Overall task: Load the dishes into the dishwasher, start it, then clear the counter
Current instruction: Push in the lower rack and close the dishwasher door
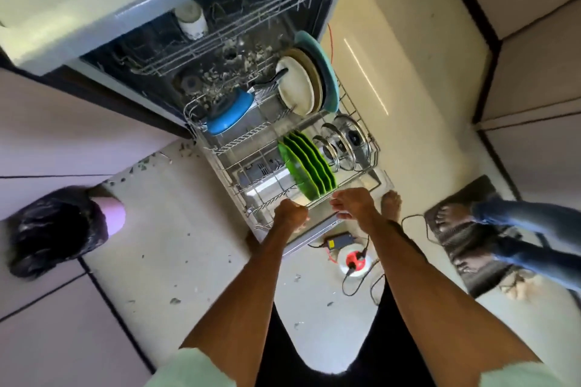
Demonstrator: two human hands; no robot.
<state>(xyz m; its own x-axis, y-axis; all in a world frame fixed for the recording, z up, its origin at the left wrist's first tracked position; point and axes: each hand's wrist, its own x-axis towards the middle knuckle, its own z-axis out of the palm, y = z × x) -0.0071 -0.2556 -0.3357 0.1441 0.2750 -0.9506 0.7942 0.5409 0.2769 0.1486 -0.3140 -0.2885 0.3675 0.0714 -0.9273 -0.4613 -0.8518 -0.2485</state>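
Hands curl round the lower rack's (245,138) front edge, left hand (290,214) beside right hand (352,203). Dishwasher tub (204,72) lies straight ahead.

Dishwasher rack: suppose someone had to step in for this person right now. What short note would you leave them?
Left grip: curled round the front rail of the lower rack, which is pulled out.
Right grip: holds the same rail.
In the rack: green plates, glass lids, pale plates, blue pan. A white cup sits in the upper rack.
Done: loading, it seems.
Left: slide the rack in, shut the door, start the machine, then clear the counter, which is out of view.
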